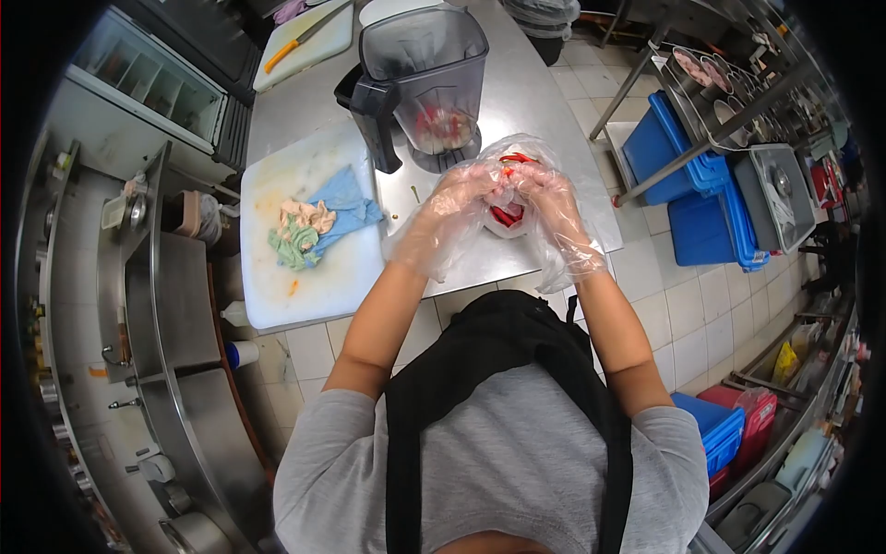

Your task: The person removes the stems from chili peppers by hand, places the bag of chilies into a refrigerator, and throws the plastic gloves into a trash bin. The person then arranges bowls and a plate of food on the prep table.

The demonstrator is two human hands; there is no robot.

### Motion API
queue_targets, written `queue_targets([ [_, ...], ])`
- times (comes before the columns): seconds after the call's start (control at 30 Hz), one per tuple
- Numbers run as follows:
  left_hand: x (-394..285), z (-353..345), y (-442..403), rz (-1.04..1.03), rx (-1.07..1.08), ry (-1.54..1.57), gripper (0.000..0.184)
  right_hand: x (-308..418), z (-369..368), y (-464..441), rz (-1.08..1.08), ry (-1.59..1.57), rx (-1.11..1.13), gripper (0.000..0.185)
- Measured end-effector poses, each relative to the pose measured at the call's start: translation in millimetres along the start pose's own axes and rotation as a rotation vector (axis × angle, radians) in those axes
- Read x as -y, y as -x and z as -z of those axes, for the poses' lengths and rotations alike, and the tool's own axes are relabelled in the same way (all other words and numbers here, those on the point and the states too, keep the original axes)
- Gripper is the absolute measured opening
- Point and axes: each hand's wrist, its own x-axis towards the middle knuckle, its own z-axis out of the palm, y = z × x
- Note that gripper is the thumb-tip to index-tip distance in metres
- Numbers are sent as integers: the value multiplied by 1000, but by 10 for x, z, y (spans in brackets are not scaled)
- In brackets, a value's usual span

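Observation:
Both my hands wear clear plastic gloves and meet over a clear plastic bag (526, 148) with red chillies (506, 216) in it. My left hand (468, 189) and my right hand (546, 185) have their fingers bent together around a red chilli (519, 158). Just beyond them, a blender jug (425, 74) stands on the steel table (314, 106), with red and pale pieces at its bottom. Left of my hands, a white cutting board (318, 300) bears blue, green and peach cloths (309, 222).
At the table's far left lies another board (328, 37) with an orange-handled knife (293, 43). Blue bins (706, 231) and a metal rack (637, 88) stand on the right. Steel shelving (175, 305) is on the left.

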Motion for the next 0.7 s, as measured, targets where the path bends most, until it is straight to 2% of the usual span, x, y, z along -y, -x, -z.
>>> queue_targets([
  [0.03, 17, 38, -15, -3, -1, -1, 8, 2, -15, -18, 1, 0, 2, 24],
  [0.1, 38, 132, -49, -179, 96, -48, 7, 50, -58, -46, 32, 23, -1, 25],
  [0.13, -21, 143, 6, -181, 96, -48, 7, 194, -75, -79, 32, 23, 0, 25],
  [0.2, -200, 216, 235, -400, -65, 349, 10, 605, -81, -195, 238, 37, -216, 25],
  [0.23, -364, 226, 365, -396, -70, 349, 10, 865, -114, -253, 390, 145, -249, 26],
  [0.3, -658, 208, 586, -387, -222, -367, 20, 1258, -230, -468, 740, 421, -290, 26],
  [0.33, -642, 199, 618, -383, -219, -375, 20, 1403, -254, -637, 939, 590, -302, 25],
  [0.4, -568, 221, 643, -362, -405, -726, 15, 1797, -48, -1126, 1058, 851, 597, 55],
  [0.43, -472, 313, 624, -364, -398, -731, 15, 1807, -204, -1028, 1061, 853, 588, 55],
  [0.5, -204, 621, 559, -456, -443, -1223, 10, 1699, -597, -865, 1305, 1037, -100, 41],
  [0.53, -124, 664, 568, -478, -465, -1282, 10, 1668, -567, -866, 1308, 1045, -102, 41],
  [0.57, -47, 719, 556, -479, -467, -1271, 10, 1615, -515, -867, 1166, 742, -26, 29],
  [0.6, 24, 733, 567, -389, -535, -1270, 10, 1528, -445, -852, 1003, 447, 48, 23],
  [0.63, 104, 761, 587, -293, -604, -1267, 10, 1410, -260, -782, 970, 712, 53, 23],
  [0.67, 174, 865, 583, -303, -558, -1324, 13, 1270, -48, -687, 933, 974, 59, 22],
  [0.7, 264, 925, 577, -302, -567, -1315, 13, 1068, 80, -594, 833, 1050, 81, 21],
])
